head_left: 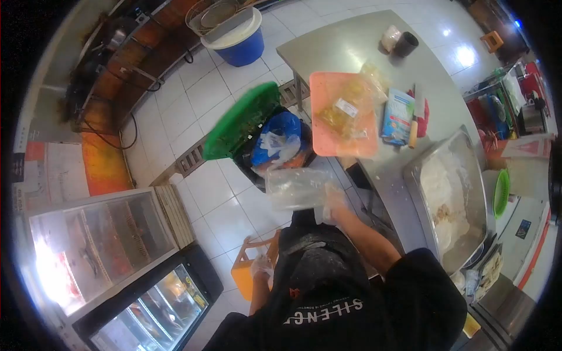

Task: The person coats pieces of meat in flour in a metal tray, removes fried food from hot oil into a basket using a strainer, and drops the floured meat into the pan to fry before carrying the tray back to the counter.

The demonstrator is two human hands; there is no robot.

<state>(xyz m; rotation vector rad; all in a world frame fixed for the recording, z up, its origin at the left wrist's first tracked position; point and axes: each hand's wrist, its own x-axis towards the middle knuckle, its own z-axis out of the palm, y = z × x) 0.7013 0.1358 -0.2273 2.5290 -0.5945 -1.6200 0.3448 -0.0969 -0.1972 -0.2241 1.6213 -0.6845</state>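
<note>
The right hand (332, 202) had fingers closed on the tub (294, 188); a slack grip could have dropped it. The left hand (262, 267) had indeterminable finger opening.

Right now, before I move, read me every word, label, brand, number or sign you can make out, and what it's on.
"SILENC", upside down on the black shirt; no further letter shows clearly.
Smaller line beside it: too small to read.
Blue packet: print too blurred.
White label on the bag in the pink tray: too blurred.
Other markings around: too small or blurred.
</note>
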